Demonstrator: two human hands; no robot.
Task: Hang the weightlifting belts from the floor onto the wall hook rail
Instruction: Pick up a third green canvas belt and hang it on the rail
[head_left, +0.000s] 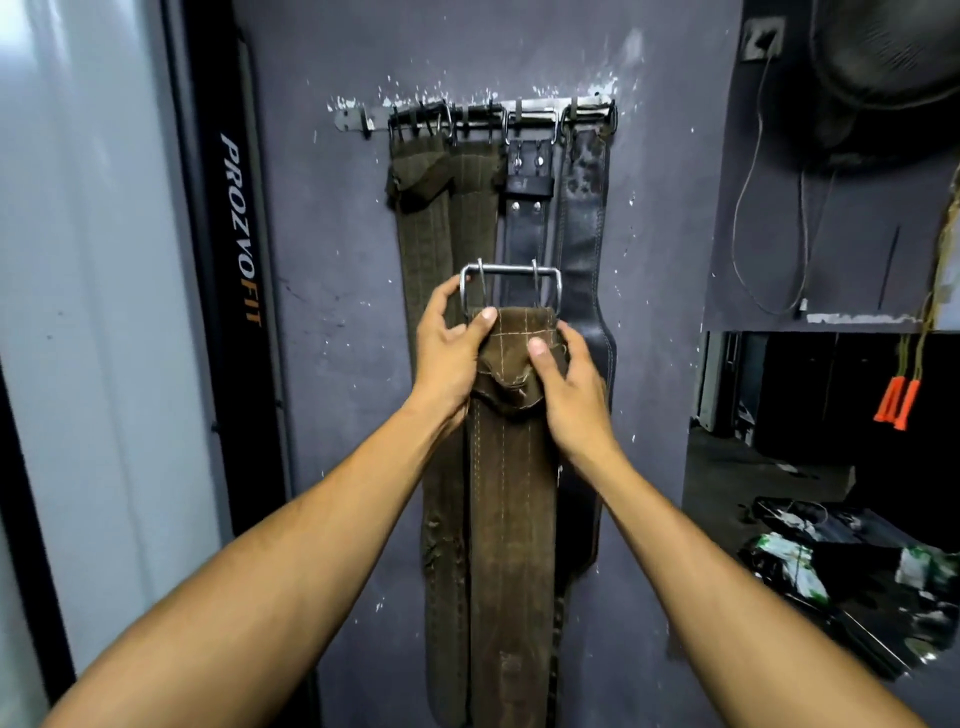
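- Brown suede belt (511, 493), stitched in pale thread, hangs upright in front of the wall at the centre of the view, its tail running down toward 6 o'clock and out of sight at the bottom edge.
- Its steel buckle (510, 288) stands at the top end, a rectangular frame with two prongs, well below the hook rail and not on any hook.
- Left hand (449, 353) grasps the belt's top at its 9 o'clock side: thumb pressed on the folded suede just under the buckle, fingers curled around the buckle's left bar.
- Right hand (569, 387) grasps the same folded end from the 3 o'clock side, thumb laid across the front of the suede, fingers wrapped behind it.
- Hook rail (483, 117), a metal strip with dark hooks, is fixed to the grey-purple wall (337, 312) at 12 o'clock above the hands; chipped white spots surround it.
- Four belts already hang from it side by side: two olive-brown fabric belts (441, 208) toward 11 o'clock, a narrow black leather belt (527, 228) with rivets, and a wide black leather belt (582, 234) at 1 o'clock.
- The held belt overlaps these hanging ones from the front.
- At 9 o'clock a black vertical panel (239, 228) reads PROZVOFIT.
- At 3 o'clock orange handles (896, 402) dangle from cords, and a thin cable (748, 208) loops down the side wall.
- At 4 o'clock crumpled bags (810, 556) lie on the floor.
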